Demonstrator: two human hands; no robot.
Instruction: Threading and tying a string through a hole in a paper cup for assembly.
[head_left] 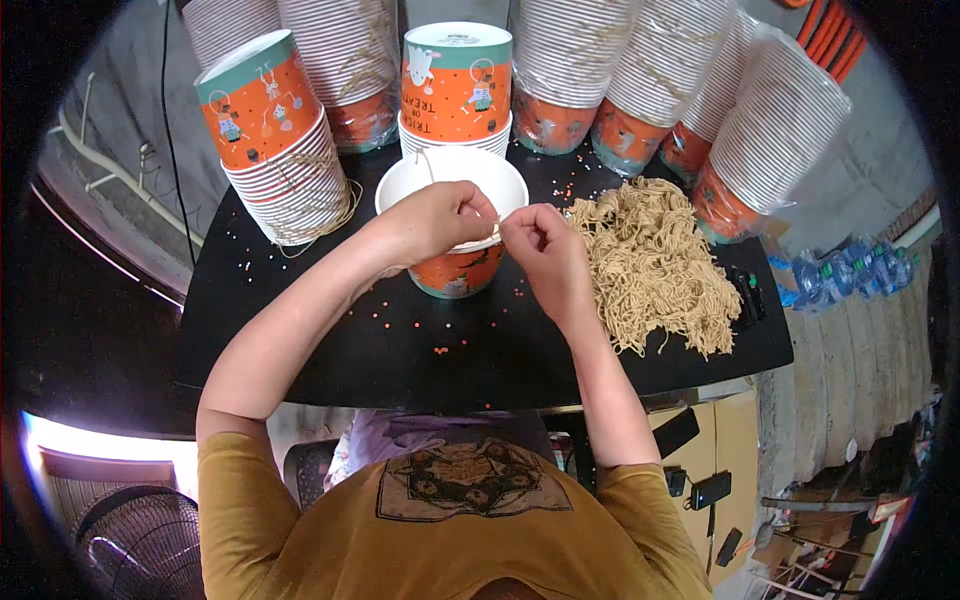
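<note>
A paper bucket [455,275] stands upright at the middle of the black table, white inside and orange with a printed pattern outside. My left hand [450,213] reaches over its mouth, fingers pinched at the near right rim. Just to the right, my right hand [548,250] is also pinched, its fingertips close to the left ones. A short bit of tan cord seems to show between them, mostly hidden by the fingers. Another thin cord end [428,168] rises at the bucket's far inner side. To the right of my right hand lies a heap of tan cord pieces [665,270].
Upside-down bucket stacks stand behind, one [457,85] at centre and another [265,140] at left with cords hanging from it. Plastic-wrapped stacks [770,130] line the back right. Small paper dots [440,350] litter the black tabletop [330,360]. Dark tools [747,295] lie at the right edge.
</note>
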